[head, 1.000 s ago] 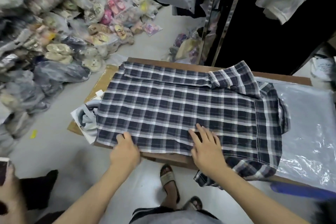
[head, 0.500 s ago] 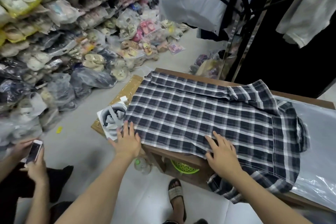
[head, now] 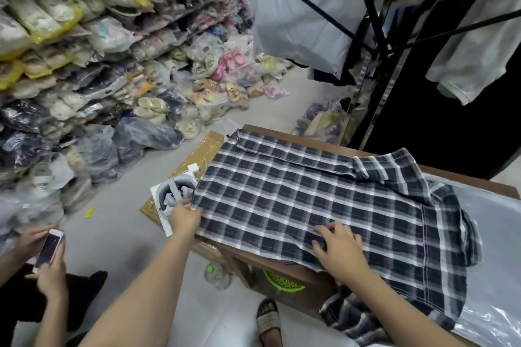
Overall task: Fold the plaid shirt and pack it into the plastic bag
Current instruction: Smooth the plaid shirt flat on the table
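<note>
Your left hand (head: 184,215) has slid off the middle of the near hem and out to the shirt's tail corner, while your right hand (head: 338,245) has stayed planted, fingers (head: 324,231) spread wide and flat on the cloth just in from the near edge. That reads as a smoothing pass ending at the corner, so the back panel is probably ready for its next fold, with bagging well off yet. At the left fingers the corner of the plaid shirt (head: 296,200) meets a white printed card (head: 166,200); you cannot tell whether those fingers pinch the fabric or only rest on it. The shirt lies spread on the wooden surface (head: 304,138), a soft woven check of dark navy, grey and white, lying quite flat between your two hands. Beyond your right fingers one short sleeve (head: 394,166) is turned in over the body. Below your right wrist the other sleeve (head: 352,321) hangs limp off the edge. The collar end rests on the plastic bag (head: 496,248), a thin, glossy, wrinkled clear film lying flat past your right fingers.
</note>
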